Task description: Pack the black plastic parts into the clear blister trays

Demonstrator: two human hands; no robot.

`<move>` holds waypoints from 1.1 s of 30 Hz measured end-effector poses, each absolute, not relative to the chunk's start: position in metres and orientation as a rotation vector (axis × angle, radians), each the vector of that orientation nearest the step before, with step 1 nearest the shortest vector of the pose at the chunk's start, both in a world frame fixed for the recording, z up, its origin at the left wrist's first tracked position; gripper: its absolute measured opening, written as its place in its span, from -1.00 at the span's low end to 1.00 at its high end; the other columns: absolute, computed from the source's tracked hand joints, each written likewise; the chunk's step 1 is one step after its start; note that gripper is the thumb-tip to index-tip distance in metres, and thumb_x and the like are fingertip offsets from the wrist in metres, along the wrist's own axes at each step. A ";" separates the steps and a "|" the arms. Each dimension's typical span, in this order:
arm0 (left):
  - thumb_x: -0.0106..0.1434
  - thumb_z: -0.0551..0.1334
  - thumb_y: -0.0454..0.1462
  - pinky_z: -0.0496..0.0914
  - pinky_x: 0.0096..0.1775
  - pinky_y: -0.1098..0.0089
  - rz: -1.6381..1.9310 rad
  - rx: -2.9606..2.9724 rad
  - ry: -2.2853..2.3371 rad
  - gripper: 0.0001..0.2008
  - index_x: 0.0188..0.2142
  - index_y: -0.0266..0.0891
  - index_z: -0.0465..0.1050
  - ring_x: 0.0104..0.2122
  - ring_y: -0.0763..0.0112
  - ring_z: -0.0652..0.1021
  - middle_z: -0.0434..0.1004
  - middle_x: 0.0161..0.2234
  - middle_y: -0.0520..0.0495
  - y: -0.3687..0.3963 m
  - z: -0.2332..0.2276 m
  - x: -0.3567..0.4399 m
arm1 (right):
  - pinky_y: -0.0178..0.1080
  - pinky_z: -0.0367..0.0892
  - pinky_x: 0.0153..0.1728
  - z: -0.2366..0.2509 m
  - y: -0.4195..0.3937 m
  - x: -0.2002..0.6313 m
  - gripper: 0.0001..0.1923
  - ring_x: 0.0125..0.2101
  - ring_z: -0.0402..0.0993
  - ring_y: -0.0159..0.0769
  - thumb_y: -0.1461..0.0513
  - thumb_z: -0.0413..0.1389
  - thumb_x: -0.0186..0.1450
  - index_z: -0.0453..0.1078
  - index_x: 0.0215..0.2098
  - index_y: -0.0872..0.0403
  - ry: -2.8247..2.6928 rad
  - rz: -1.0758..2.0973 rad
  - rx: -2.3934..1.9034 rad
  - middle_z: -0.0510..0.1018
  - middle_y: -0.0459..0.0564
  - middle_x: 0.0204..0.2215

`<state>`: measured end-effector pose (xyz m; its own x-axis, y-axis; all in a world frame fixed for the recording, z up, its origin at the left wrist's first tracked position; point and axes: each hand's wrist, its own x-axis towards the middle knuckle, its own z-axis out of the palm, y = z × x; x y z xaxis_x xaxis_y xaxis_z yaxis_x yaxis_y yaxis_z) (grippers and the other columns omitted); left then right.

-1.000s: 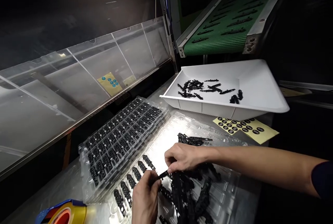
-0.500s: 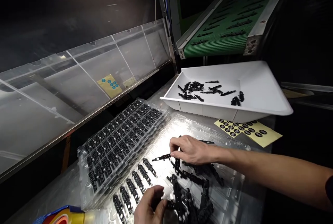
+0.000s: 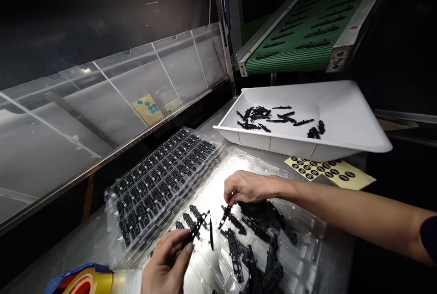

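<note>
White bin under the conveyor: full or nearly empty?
Nearly empty. The white bin holds only a thin scatter of black parts toward its lower end; most of its floor is bare.

2 hands [image 3: 251, 187], 1 white bin [image 3: 344, 116], 2 yellow sticker sheets [image 3: 329, 171], 1 tape roll [image 3: 83, 282], 1 green conveyor [image 3: 307, 34].

white bin [image 3: 341, 141] and filled trays [image 3: 160, 180] flank lit gap.

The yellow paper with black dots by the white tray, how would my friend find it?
Find the big white tray under the green conveyor belt. Just below its front rim, on the table, lies the yellow sticker sheet, partly tucked under the tray. Its round stickers are black; the other yellow sheet, behind the clear panel, has blue ones.
</note>
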<state>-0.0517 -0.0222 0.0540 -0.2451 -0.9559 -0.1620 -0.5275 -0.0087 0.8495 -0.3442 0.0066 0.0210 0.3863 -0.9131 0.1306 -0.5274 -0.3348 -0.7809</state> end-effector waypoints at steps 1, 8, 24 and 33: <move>-0.06 0.34 0.01 0.48 -0.15 0.31 -1.184 1.560 -1.798 -0.60 -0.24 -0.10 0.54 -0.18 0.21 0.55 0.54 -0.12 -0.06 -0.028 0.050 -0.059 | -0.34 0.35 -0.28 0.020 0.010 -0.346 -0.86 -0.32 0.48 -0.39 0.23 0.15 0.29 0.54 -0.31 0.13 1.160 -0.769 -1.986 0.58 -0.03 -0.33; 0.19 0.13 -0.09 0.43 -0.15 0.24 -0.816 1.909 -1.874 -0.72 -0.20 -0.13 0.49 -0.15 0.16 0.54 0.56 -0.13 -0.09 -0.044 0.024 -0.098 | -0.39 0.33 -0.31 0.015 0.027 -0.360 -0.81 -0.31 0.44 -0.40 0.16 0.20 0.26 0.53 -0.32 0.15 0.971 -0.749 -1.911 0.54 0.01 -0.29; 0.19 0.14 -0.38 0.31 -0.04 0.21 -0.559 1.753 -2.447 -0.62 0.02 -0.29 0.35 0.01 0.14 0.38 0.40 0.04 -0.20 -0.091 0.008 -0.137 | -0.31 0.35 -0.21 0.016 0.044 -0.365 -0.76 -0.27 0.48 -0.35 0.39 0.17 0.18 0.51 -0.16 0.17 1.063 -0.682 -1.865 0.58 0.01 -0.27; 0.34 -0.04 -0.24 0.27 -0.03 0.27 -0.415 1.774 -2.577 -0.65 -0.05 -0.22 0.46 0.00 0.22 0.37 0.40 0.05 -0.07 -0.067 0.016 -0.126 | -0.24 0.41 -0.18 0.024 -0.015 -0.355 -0.79 -0.22 0.48 -0.36 0.45 0.06 0.22 0.48 -0.22 0.21 1.062 -0.976 -1.834 0.56 0.04 -0.22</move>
<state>-0.1257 -0.0668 0.0161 -0.3678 -0.9161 -0.1598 -0.9199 0.3333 0.2066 -0.3548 -0.0149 0.0243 0.3538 -0.9074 0.2269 -0.3026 -0.3406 -0.8902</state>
